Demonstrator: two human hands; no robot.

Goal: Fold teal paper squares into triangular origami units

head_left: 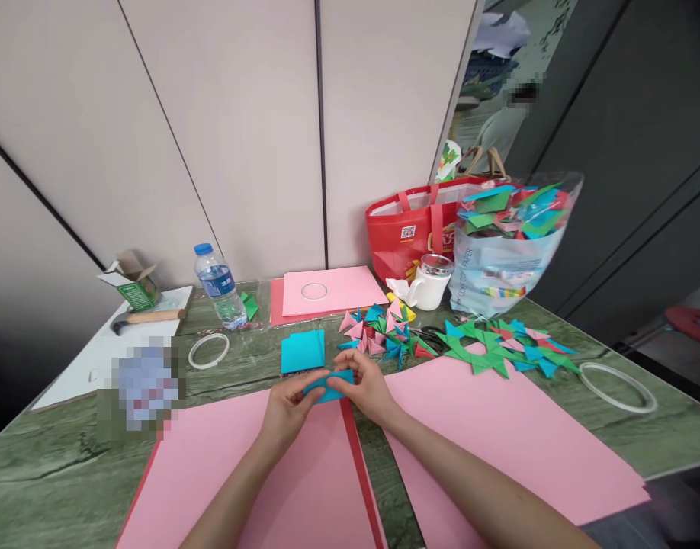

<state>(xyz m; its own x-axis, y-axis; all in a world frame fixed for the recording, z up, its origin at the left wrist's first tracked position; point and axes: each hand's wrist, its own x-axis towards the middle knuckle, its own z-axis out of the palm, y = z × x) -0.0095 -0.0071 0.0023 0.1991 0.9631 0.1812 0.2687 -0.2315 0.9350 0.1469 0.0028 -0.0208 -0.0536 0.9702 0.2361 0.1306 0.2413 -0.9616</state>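
Note:
Between my two hands is a small blue piece of paper (329,390), apparently folded into a strip. My left hand (290,400) pinches its left end between thumb and fingers. At its right end, my right hand (366,385) grips it with the thumb on the near face and the fingers curled behind. Just beyond my hands lies a stack of square blue paper (303,351). Large pink sheets (224,465) with red edges showing lie under my left forearm, and more pink sheets (499,435) spread beneath my right.
Folded paper pieces (378,332) and green star shapes (474,347) lie behind my right hand. A white mug (431,284), red bag (399,240) and plastic bag of folded paper (492,267) stand behind. Leftward are a water bottle (219,288), hammer (149,317) and white ring (209,351).

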